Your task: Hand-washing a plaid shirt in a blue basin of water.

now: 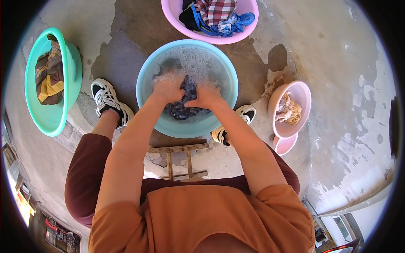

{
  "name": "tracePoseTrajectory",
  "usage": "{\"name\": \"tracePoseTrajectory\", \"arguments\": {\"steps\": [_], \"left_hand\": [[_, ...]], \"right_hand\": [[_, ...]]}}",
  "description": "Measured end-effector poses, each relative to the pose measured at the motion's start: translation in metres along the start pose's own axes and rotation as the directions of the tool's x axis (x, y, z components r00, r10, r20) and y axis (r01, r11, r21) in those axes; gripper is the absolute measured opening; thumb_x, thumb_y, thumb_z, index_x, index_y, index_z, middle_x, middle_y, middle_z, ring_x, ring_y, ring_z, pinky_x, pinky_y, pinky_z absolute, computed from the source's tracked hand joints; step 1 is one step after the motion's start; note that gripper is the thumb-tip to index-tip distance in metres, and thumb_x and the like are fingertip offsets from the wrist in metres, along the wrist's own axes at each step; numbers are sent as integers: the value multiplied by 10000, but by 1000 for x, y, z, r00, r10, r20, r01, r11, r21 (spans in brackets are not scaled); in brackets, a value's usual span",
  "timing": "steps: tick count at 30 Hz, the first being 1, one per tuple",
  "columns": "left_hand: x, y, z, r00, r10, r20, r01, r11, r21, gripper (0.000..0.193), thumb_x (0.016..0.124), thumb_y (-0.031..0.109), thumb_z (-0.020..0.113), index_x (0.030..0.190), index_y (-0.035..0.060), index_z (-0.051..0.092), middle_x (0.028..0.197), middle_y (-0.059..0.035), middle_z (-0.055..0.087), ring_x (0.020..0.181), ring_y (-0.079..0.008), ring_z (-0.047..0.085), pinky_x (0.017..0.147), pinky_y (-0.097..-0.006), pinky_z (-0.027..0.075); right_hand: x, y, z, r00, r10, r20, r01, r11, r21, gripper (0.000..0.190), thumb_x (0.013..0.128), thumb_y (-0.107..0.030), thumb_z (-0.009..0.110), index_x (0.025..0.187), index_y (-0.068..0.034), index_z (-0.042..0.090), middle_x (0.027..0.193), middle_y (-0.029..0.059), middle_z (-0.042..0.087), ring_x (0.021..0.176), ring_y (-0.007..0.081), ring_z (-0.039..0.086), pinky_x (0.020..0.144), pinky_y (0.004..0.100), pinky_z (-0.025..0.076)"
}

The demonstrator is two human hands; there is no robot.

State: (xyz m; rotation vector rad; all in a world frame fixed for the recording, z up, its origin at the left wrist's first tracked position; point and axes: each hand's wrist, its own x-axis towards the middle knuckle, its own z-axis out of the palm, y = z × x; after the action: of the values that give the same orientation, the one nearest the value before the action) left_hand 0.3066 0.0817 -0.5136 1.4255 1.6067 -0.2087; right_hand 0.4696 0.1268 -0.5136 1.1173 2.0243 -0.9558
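Observation:
Between my feet stands a round light-blue basin (234, 91) of sudsy water. A dark patterned cloth (182, 110) lies in it, partly under the water. My left hand (167, 87) is on the left part of the cloth, its fingers down in the suds. On the other side my right hand (207, 95) touches the cloth, its thumb pointing left across it and its fingers under the foam. The water hides most fingertips, so whether either hand grips the cloth cannot be told.
Ahead is a pink basin (171, 19) of plaid, blue and black clothes. A green tub (72, 72) with brown and yellow cloth stands left. Right are a small pink basin (304, 104) holding light and tan cloth and a pink container (286, 145). A wooden stool (178, 148) is below me.

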Motion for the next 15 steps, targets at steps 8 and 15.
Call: {"name": "tracePoseTrajectory", "arguments": {"steps": [8,15], "left_hand": [[-32,39,19,998,-46,-41,56,950,306,1108,556,342,814,1396,336,93,1467,-95,82,1347,-307,91,1003,-556,235],[5,14,59,994,1,-109,34,947,319,999,652,212,728,1396,340,73,1463,-145,24,1344,-351,65,1009,-579,220]], "right_hand": [[-29,-10,18,974,1,-227,-42,983,-179,1150,482,-453,816,1393,-182,168,1443,177,74,1316,413,99,958,636,231],[15,13,69,954,52,-294,-108,978,-177,926,626,-326,737,1377,-186,213,1416,192,174,1313,388,150,956,650,211]]}}
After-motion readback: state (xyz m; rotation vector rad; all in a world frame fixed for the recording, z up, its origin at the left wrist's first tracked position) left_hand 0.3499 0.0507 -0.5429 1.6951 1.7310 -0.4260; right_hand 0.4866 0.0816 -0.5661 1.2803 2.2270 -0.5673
